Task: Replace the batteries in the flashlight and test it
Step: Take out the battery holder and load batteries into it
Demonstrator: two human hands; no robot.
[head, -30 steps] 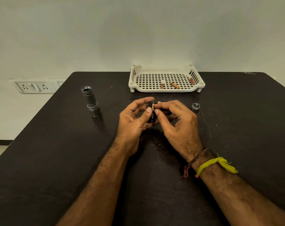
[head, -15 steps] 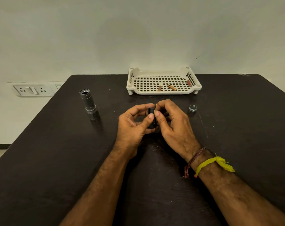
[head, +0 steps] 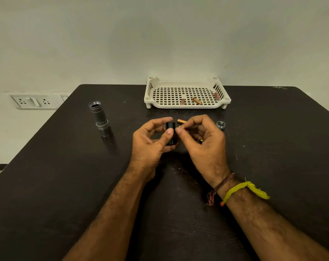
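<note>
Head view shows a dark, matte table with wide bare room toward its left, right and near edges; at its far edge sits one cream perforated plastic tray holding three small copper-coloured batteries. At the centre the left hand grips one black cylindrical battery holder between thumb and curled fingers, while the right hand pinches one battery just beside it. One grey metal flashlight body stands well left, and one round tail cap lies just right of the hands.
</note>
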